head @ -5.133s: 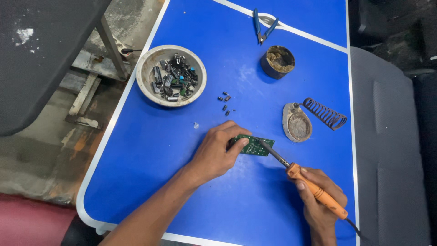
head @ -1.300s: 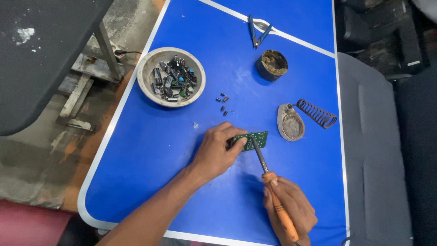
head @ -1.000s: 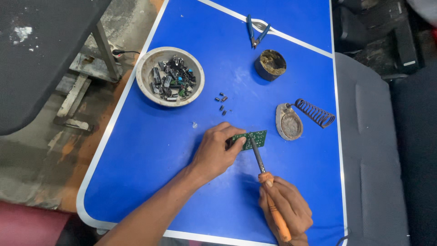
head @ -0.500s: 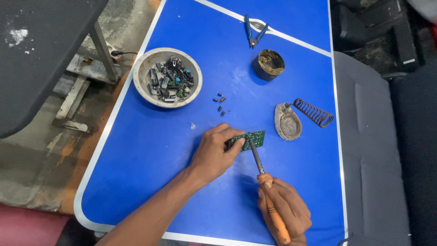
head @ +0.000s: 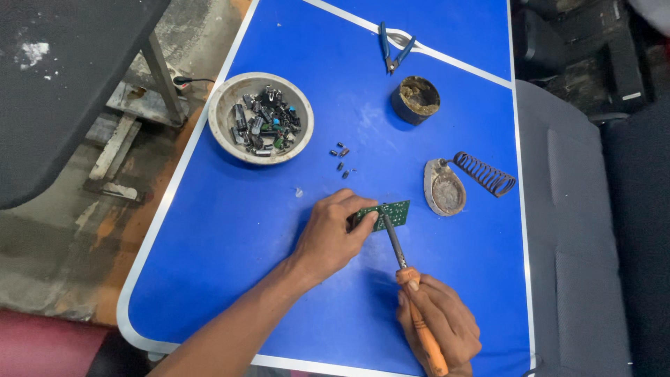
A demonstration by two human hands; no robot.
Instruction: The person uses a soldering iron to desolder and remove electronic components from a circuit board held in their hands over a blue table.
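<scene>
My left hand (head: 335,234) pinches a small green circuit board (head: 389,213) by its left edge and holds it down on the blue table (head: 209,237). My right hand (head: 440,328) grips the orange handle of a soldering iron (head: 412,300). The iron's metal tip touches the board near its middle. Both hands are near the table's front edge.
A round bowl (head: 230,129) of small electronic parts stands at the left. A few loose parts (head: 340,159) lie beside it. A soldering stand with a coil (head: 481,173) is right of the board. A tin of flux (head: 417,99) and blue cutters (head: 392,52) lie farther back.
Since five seconds ago my right hand has swung the iron from a slanted position at the right to nearly straight below the board. Over the last second it has hardly moved.
</scene>
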